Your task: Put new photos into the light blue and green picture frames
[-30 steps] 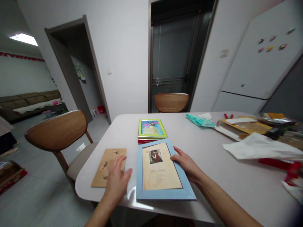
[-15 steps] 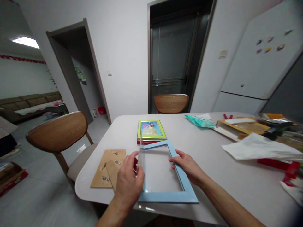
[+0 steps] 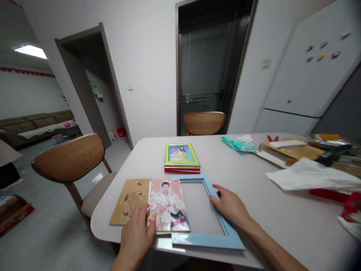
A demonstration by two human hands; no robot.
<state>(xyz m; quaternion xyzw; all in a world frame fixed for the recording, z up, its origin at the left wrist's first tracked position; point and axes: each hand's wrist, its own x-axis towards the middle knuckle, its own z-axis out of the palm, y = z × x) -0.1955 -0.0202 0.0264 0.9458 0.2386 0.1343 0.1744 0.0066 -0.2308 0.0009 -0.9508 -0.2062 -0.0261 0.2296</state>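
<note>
On the bench (image 3: 222,162), the blue frame (image 3: 208,241) has shifted slightly nearer the person, its right bar pinched by the right hand (image 3: 229,203). The pink photo (image 3: 169,205) now lies face up over the frame's left bar, so the frame seems emptied. Half a second ago a clear sheet stood edge-on there. The left hand (image 3: 137,229) bends at the photo's left edge; whether it pinches, I cannot tell.

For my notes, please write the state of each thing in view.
Pink photo: face up, left hand at its edge
Blue frame: opening partly covered, in right hand
Backing board: fittings upward
Green frame: picture inside, atop red-edged stack
Teal wrapper: crumpled
White sheet: creased
Refrigerator: shut
Dark door: looks shut
Ceiling light: lit
</note>
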